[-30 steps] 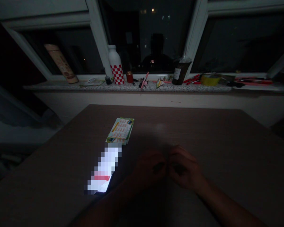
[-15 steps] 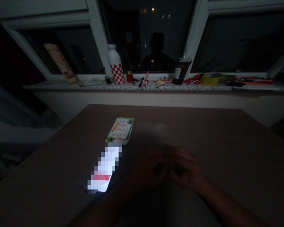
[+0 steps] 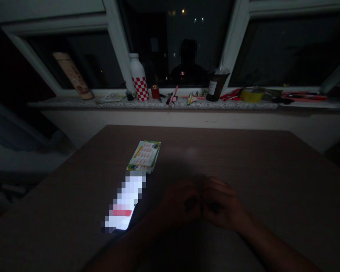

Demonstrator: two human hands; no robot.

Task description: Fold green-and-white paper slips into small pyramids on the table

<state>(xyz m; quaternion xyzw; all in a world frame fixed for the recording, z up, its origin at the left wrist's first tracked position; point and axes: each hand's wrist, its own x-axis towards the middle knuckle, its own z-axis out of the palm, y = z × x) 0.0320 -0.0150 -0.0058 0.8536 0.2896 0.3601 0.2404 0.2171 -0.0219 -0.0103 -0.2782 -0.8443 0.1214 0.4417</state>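
Observation:
My left hand point(image 3: 181, 202) rests on the table in a loose fist, dim in the shadow. Close against it, my right hand point(image 3: 221, 204) is curled the same way, with the knuckles of the two meeting or nearly so. The hollows inside both fists look dark, and I see no object in either. Left of my left hand lies a lit phone point(image 3: 124, 202), its screen blurred into blocks. Just beyond the phone is a small stack of printed cards point(image 3: 144, 155).
The brown table point(image 3: 243, 158) reaches to the wall under a window. Along the stone sill point(image 3: 116, 105) stand a red-checked white bottle point(image 3: 140, 81), a tan tumbler point(image 3: 73, 77), a small red jar point(image 3: 155, 91), a dark cup point(image 3: 216, 87), a yellow tape roll point(image 3: 252, 95) and several pens.

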